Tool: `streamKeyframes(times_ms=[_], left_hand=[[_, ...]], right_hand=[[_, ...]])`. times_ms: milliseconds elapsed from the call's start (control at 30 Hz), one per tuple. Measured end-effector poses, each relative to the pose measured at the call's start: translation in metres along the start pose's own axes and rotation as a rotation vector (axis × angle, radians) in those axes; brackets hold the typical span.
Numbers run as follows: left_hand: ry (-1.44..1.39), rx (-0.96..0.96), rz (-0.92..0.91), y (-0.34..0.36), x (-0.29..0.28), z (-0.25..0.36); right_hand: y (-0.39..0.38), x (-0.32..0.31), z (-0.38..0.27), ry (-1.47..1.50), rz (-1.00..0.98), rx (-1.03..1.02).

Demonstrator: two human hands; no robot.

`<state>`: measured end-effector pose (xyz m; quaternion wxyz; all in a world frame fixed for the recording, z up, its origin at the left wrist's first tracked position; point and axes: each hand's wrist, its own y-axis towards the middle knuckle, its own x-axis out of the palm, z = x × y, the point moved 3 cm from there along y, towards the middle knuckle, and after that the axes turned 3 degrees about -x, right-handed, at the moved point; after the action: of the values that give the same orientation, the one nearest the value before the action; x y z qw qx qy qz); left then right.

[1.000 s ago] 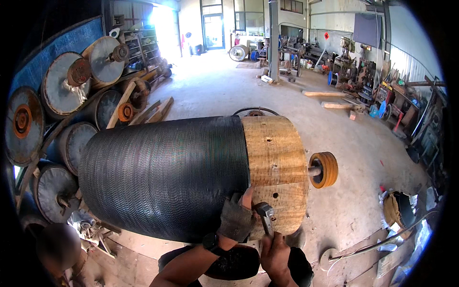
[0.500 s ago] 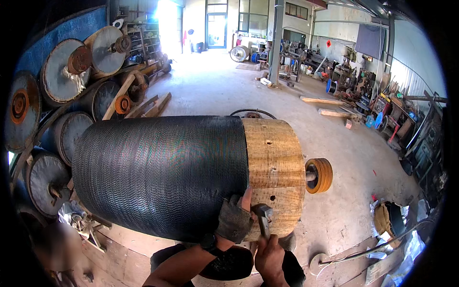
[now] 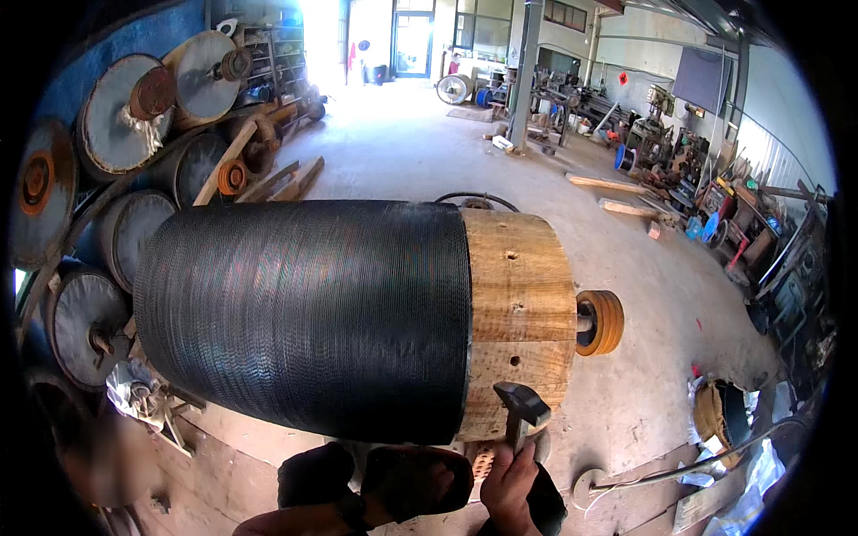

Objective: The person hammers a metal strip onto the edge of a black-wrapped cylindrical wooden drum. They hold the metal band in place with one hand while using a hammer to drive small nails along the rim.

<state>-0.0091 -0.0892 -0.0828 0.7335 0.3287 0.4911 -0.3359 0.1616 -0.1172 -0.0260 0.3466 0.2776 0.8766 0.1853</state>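
Note:
A large cylinder (image 3: 304,313) wrapped in close-ridged black material lies across my front, with a bare wooden end section (image 3: 527,286) on its right. Small dark holes show in the wood. My right hand (image 3: 509,482) is closed around the handle of a hammer (image 3: 523,406), its metal head raised in front of the wood's lower edge. Below the cylinder, my left hand (image 3: 420,482), in a dark glove with bare fingertips, is low over my lap against dark clothing. Its fingers are in shadow, and what they hold, if anything, cannot be made out.
Stacked rollers with round end plates (image 3: 125,112) line the left side. An orange grooved pulley (image 3: 601,323) juts from the cylinder's right end. Wooden beams (image 3: 608,183) lie on the floor beyond. A rod with a round base (image 3: 585,489) and plastic scraps are at lower right.
My left hand has left the seam between black wrapping and wood and dropped to my lap. The hammer has shifted slightly right, its head turned. The view has shifted a little.

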Motion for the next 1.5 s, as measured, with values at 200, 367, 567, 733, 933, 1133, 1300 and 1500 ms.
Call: streamKeyframes(times_ms=[200,367,567,733,933,1133,1300,1500], left_hand=[[-0.078,-0.024,0.001,-0.013,0.013,0.007],[-0.099,-0.005,0.035,-0.005,0.014,0.006],[-0.109,-0.007,0.065,-0.008,0.005,0.008],[-0.063,0.015,0.084,-0.010,0.005,0.008],[-0.020,0.017,0.091,-0.014,-0.004,0.012],[0.020,0.048,0.081,-0.008,-0.001,0.011],[-0.090,-0.016,0.141,-0.011,-0.002,0.004],[-0.161,-0.040,0.169,-0.016,-0.002,-0.001]], right_hand=[[0.007,0.005,-0.004,-0.007,-0.133,0.033],[-0.001,0.003,-0.001,-0.038,0.004,0.044],[-0.002,0.000,-0.009,0.100,0.030,-0.009],[0.003,0.020,0.019,-0.115,-0.025,-0.081],[-0.007,-0.005,-0.011,0.337,0.076,0.121],[0.008,-0.008,-0.010,0.116,0.042,0.065],[0.008,-0.001,0.004,0.040,-0.152,0.175],[0.016,-0.003,-0.003,-0.035,-0.065,0.062]])
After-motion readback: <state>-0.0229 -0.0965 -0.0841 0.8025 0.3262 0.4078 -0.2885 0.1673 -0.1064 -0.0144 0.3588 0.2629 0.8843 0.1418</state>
